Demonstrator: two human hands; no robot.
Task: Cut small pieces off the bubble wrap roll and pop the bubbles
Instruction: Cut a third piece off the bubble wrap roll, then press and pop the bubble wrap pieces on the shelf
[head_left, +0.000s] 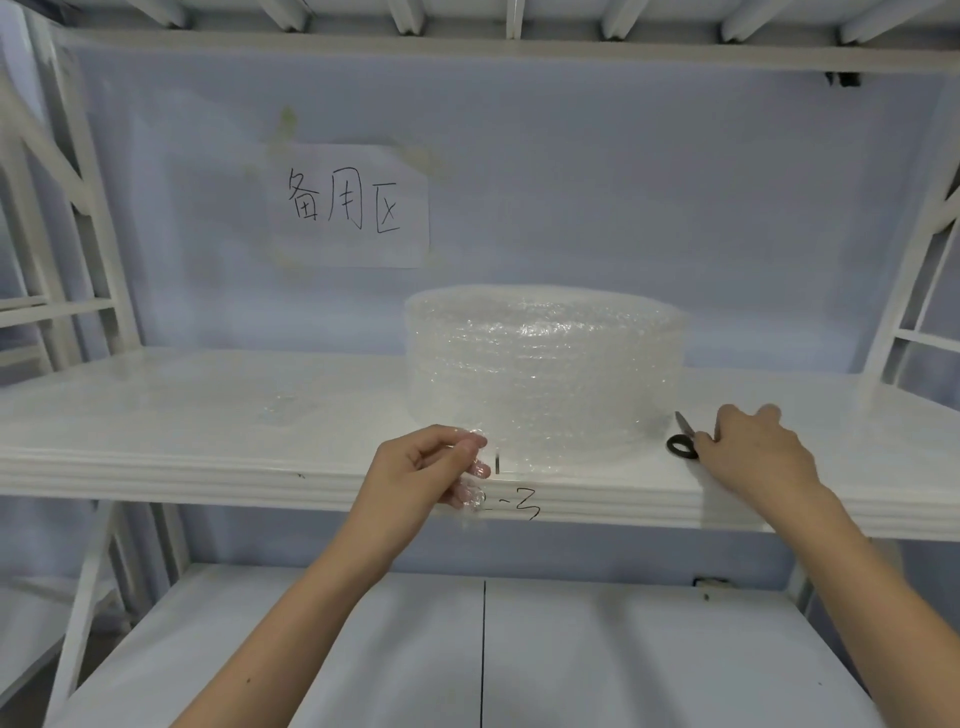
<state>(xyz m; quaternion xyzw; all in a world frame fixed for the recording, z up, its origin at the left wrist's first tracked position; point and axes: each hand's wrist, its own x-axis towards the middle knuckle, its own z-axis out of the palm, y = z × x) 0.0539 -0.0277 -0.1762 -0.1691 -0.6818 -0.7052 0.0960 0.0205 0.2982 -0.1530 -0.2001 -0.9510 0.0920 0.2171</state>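
A big roll of clear bubble wrap stands on the white middle shelf. My left hand is at the shelf's front edge, fingers pinched on the loose end of the wrap that hangs from the roll. Just right of the roll lie dark-handled scissors on the shelf. My right hand rests on them, fingers over the handles; one handle loop and the blade tip show.
A small clear scrap of bubble wrap lies on the shelf to the left. A paper sign hangs on the back wall. White frame posts flank both sides, and a lower shelf lies below.
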